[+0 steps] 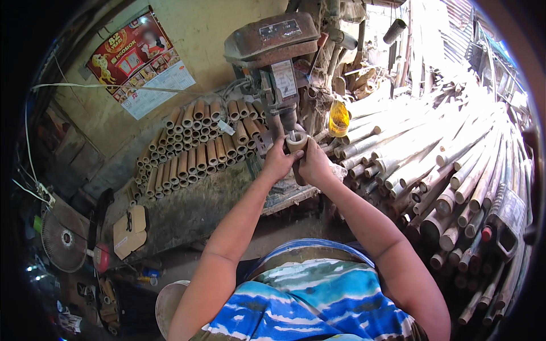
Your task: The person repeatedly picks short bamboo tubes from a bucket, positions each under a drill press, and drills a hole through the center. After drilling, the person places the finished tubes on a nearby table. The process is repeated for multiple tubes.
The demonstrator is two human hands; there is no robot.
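Long bamboo poles (449, 148) lie piled on the right, ends toward the person, so one can be pulled out w/o moving the rest. Cut bamboo tubes (196, 148) are stacked on their sides in rows against the yellow wall (227, 34), open ends outward, probably to keep them from rolling. A drill press (273, 51) stands on the dirty counter (193, 204) btw. the two piles.

Both hands hold a short bamboo piece (296, 140) upright just under the drill head, close to the spindle. The left hand (278, 162) is clenched on its left side, the right hand (314, 165) grips its right side & lower part; two hands likely keep it from turning.

A yellow bottle (339, 118) is beside the machine. A calendar poster (139, 62) is on the wall; a small fan (63, 241) & cardboard (129, 230) are lower left. Room is cluttered, sunlight at right.
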